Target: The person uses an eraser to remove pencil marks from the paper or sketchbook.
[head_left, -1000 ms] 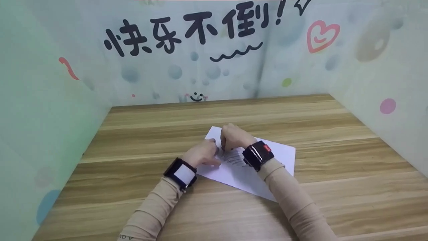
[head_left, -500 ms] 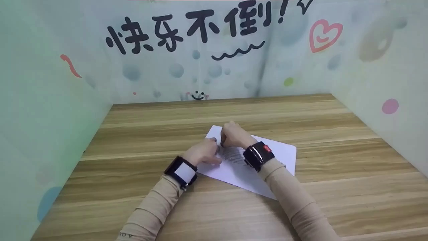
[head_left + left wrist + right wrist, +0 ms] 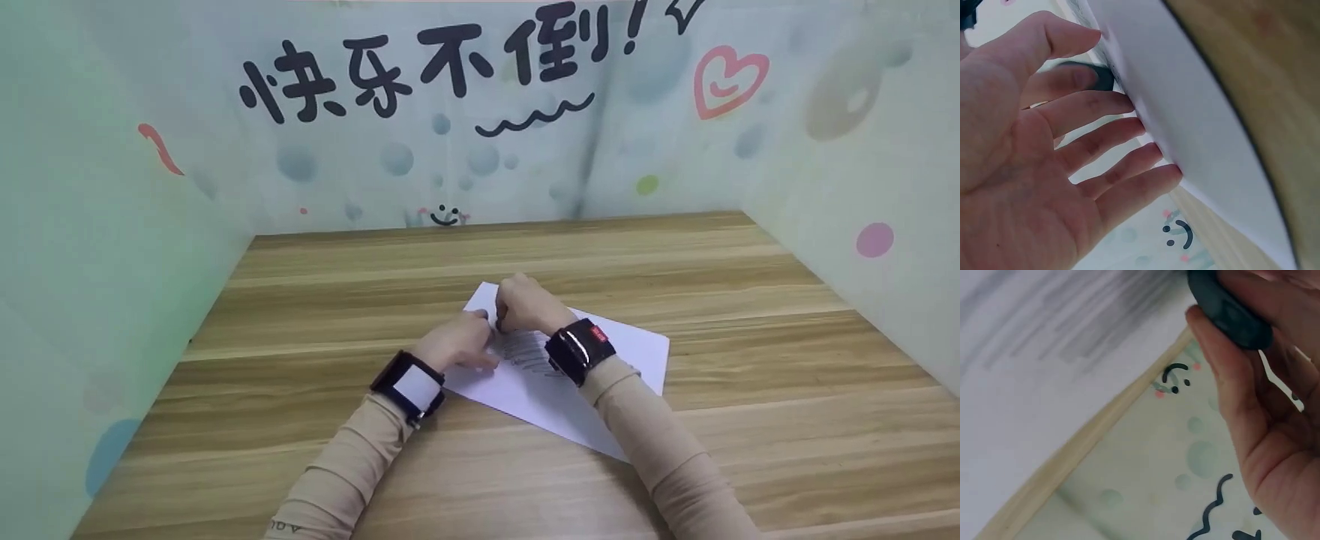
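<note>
Right hand [image 3: 525, 304] is pinching a dark eraser [image 3: 1224, 306] against the paper [image 3: 630, 349]; left hand [image 3: 454, 341], fingers straight, is pressing the paper alongside.

paper [image 3: 600, 352] | right corner shifted slightly rightward | right hand [image 3: 525, 304] seemingly edged toward sheet's far corner
</note>
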Tool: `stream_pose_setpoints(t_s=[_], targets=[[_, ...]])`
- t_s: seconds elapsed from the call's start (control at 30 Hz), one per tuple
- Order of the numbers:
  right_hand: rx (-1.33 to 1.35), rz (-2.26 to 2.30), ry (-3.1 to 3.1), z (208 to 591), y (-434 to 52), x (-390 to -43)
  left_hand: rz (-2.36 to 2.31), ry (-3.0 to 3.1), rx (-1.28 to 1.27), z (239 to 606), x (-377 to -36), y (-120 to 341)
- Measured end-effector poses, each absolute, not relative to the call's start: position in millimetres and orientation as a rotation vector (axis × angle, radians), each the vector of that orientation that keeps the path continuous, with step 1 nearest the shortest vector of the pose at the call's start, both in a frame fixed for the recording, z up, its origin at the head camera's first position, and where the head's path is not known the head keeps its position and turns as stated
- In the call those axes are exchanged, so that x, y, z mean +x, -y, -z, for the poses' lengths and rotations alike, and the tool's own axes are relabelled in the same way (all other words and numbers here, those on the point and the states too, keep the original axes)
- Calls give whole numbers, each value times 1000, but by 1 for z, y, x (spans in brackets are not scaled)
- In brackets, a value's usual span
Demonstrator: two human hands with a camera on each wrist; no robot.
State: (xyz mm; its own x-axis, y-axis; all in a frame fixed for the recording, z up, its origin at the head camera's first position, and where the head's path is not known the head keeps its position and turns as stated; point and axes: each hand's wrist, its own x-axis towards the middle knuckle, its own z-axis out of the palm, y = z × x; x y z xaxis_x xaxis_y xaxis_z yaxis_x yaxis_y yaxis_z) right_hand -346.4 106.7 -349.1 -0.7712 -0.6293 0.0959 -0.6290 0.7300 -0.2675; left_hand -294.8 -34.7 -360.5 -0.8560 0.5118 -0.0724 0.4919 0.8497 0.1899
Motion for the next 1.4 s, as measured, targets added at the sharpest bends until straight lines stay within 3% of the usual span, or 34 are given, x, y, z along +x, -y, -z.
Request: stream_pose_setpoints(t_s=[1.0,1.4], targets=[[-1071,515,-2886,352,-110,-335,-262,-2907,795,363,-293,33],[-956,474,-2987,353,-100,-330,-244,-2911,774,362,-292,34]])
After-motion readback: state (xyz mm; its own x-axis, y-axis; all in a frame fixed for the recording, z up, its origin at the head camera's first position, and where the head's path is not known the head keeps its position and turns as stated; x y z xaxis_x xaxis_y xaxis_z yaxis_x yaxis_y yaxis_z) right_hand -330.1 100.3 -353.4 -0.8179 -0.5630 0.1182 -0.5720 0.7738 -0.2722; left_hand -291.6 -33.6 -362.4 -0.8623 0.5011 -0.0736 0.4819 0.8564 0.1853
